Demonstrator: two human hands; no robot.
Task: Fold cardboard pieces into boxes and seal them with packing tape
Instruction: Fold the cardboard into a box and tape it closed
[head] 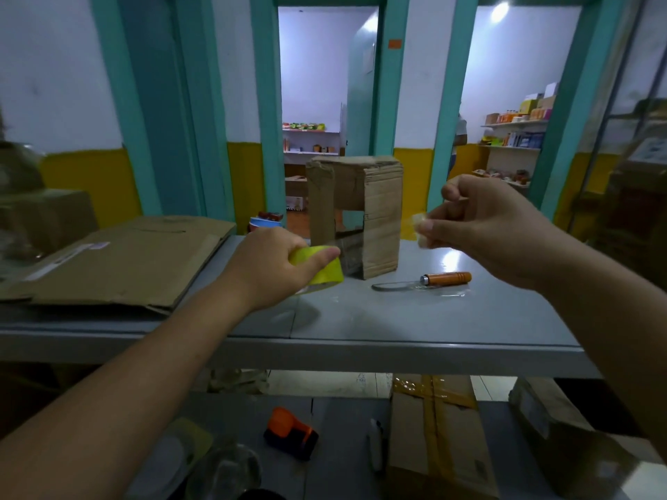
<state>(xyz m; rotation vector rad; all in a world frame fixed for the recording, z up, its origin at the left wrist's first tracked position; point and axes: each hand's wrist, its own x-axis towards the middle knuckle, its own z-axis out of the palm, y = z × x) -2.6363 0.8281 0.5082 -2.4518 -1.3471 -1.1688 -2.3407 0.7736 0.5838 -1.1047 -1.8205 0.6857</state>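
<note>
A small cardboard box (pixel 355 214) stands upright on the grey counter (pixel 397 319), its edges creased and worn, clear tape shining across its front. Just in front of the box on its left, the left hand (pixel 274 265) is clamped around a yellow-cored roll of packing tape (pixel 319 270). To the right of the box, the right hand (pixel 483 225) is raised, fingers pinched together on the tape's free end (pixel 418 225). A knife (pixel 422 281) with an orange handle lies on the counter right of the box. Flattened cardboard sheets (pixel 119 261) lie well left of the box. Behind the box, teal-framed doorways open onto shelved rooms.
</note>
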